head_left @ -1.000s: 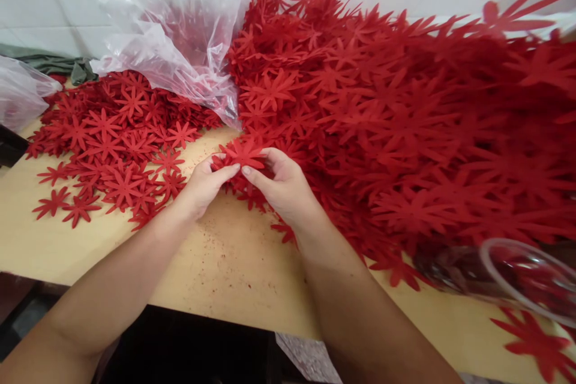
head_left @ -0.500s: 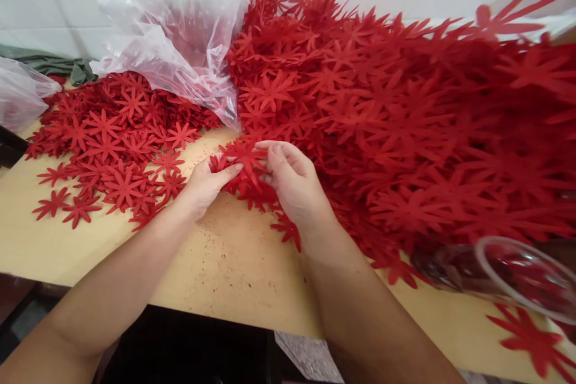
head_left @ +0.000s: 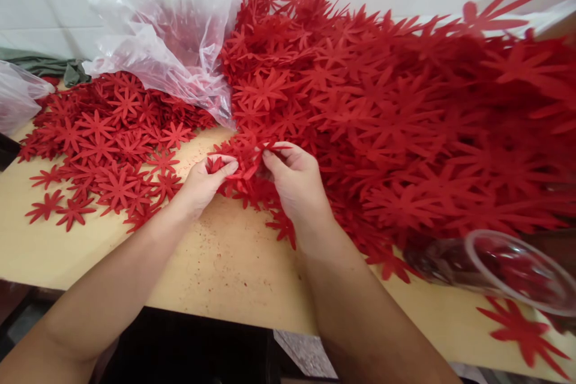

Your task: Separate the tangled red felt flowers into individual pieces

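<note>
Grip of the left hand [head_left: 202, 183] is pinched closed, thumb pressed over curled fingers, on red flower pieces [head_left: 245, 163]. Grip of the right hand [head_left: 299, 177] is also drawn nearly together, thumb and forefinger pinching the petals from the other side. These pieces lie between the 2 hands, touching both: toward 2 to 3 o'clock of the left, 9 to 10 of the right (where they end and those behind begin, I cannot tell).

Faint reddish marks [head_left: 191, 162] on the bench [head_left: 225, 276], near the left hand, are too small to tell as writing or scraps.

With the hands as centre, a smaller flower pile [head_left: 99, 144] lies at 9 o'clock, a clear plastic bag [head_left: 175, 54] at 11, a large flower heap [head_left: 382, 114] from 1 to 3, a clear container [head_left: 517, 267] between 3 and 4, and a loose flower [head_left: 524, 330] at 4.
</note>
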`<state>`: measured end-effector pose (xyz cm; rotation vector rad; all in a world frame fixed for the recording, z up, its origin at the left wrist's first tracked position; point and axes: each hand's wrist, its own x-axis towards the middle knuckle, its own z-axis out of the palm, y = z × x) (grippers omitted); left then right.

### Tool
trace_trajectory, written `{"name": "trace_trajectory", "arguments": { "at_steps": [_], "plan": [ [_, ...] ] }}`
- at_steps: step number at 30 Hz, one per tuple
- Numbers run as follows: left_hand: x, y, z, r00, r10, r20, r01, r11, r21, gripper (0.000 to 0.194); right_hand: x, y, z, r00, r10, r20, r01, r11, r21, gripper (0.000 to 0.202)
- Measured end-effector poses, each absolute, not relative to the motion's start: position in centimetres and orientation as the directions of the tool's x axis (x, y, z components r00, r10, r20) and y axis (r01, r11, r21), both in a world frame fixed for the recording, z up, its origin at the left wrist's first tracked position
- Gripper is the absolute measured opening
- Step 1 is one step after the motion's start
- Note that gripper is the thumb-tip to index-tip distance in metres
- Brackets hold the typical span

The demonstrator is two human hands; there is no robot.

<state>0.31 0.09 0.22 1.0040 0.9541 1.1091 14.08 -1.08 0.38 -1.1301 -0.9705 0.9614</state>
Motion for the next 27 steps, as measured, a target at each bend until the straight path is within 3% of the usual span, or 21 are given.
{"name": "trace_trajectory", "arguments": {
  "at_steps": [3,8,11,16,21,27],
  "plan": [
    [0.2,0.1,0.4,0.188,0.973,-0.133,-0.265,0.181,0.947,0.019,14.3,-1.2,0.7,0.331,0.934,0.131,-0.033,0.150,-0.988,0.025],
    [-0.1,0.1,0.5,0.295,0.948,-0.121,-0.251,0.199,0.947,0.032,14.5,-1.4,0.7,0.327,0.933,0.149,0.058,0.138,-0.989,0.045],
    [-0.2,0.0,0.6,0.318,0.942,-0.104,-0.249,0.188,0.950,0.029,14.5,-1.4,0.7,0.320,0.933,0.163,0.066,0.149,-0.987,0.049],
    [-0.2,-0.1,0.7,0.283,0.956,-0.075,-0.199,0.135,0.971,0.010,14.1,-1.5,0.6,0.310,0.927,0.211,0.069,0.200,-0.977,0.043],
    [-0.1,-0.2,0.7,0.274,0.958,-0.081,-0.141,0.123,0.982,0.009,14.4,-1.2,0.5,0.337,0.935,0.110,-0.052,0.136,-0.989,0.025],
    [-0.1,-0.1,0.7,0.292,0.955,-0.056,-0.149,0.104,0.983,0.010,16.3,-0.5,-0.1,0.511,0.831,0.222,0.134,0.178,-0.975,0.028]
  ]
}}
